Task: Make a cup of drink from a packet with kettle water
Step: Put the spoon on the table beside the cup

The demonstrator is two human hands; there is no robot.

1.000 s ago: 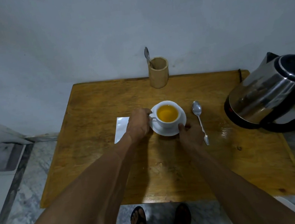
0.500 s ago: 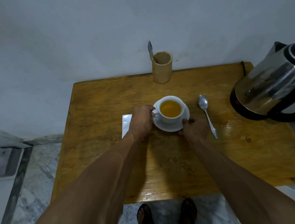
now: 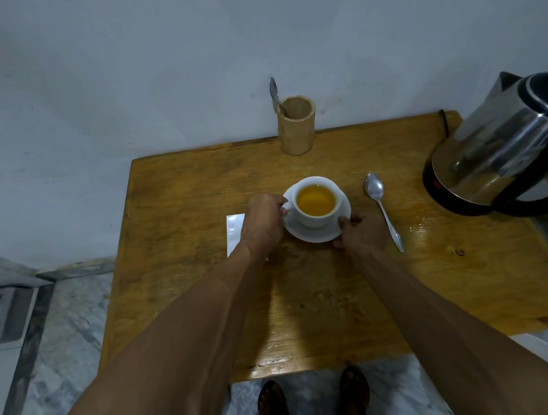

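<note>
At the centre of the frame, a white cup (image 3: 316, 202) filled with amber drink sits on its white saucer (image 3: 310, 234) on my wooden counter (image 3: 175, 198). My left hand (image 3: 262, 220) is closed around the cup's handle on the cup's left side. My right hand (image 3: 360, 233) pinches the lower right rim of the saucer, thumb on top, fingers curled beneath. Just left of my left hand, a silvery packet (image 3: 235, 227) lies flat on the counter, partly hidden by my wrist; I cannot tell whether it is open. To the right of the saucer a steel spoon (image 3: 382, 206) lies on the wood, bowl toward the wall, near my right hand but apart from it. At the right edge of the frame stands the steel kettle (image 3: 503, 148) with its black lid and handle. At the back edge of the counter, against the wall, a wooden holder (image 3: 297, 125) stands upright with a second spoon (image 3: 274, 94) leaning in it. My sandalled feet (image 3: 314, 406) show on the marble floor at the bottom of the frame.
</note>
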